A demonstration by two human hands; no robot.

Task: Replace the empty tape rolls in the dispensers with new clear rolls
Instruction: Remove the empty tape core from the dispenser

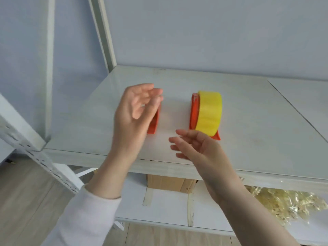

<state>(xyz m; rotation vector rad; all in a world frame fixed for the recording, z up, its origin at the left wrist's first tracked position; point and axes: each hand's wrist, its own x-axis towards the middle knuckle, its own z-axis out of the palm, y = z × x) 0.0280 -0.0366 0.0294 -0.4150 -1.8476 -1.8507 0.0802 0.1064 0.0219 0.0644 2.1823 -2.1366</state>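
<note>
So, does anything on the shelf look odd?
Nothing looks spilled or broken. The right dispenser carries a yellow roll; the left dispenser is mostly behind the left hand, so I cannot judge it.

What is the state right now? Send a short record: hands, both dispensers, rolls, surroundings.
left hand: open, holds nothing, raised in front of the left dispenser
right hand: open, holds nothing, near side of the right dispenser
left dispenser: orange, on the shelf top, mostly hidden by the left hand; roll cannot be told
right dispenser: orange, on the shelf top, carries a roll
roll: looks yellow, seated in the right dispenser
shelf top: pale, holds both dispensers
lower shelf: cardboard box, clear plastic bags
</note>
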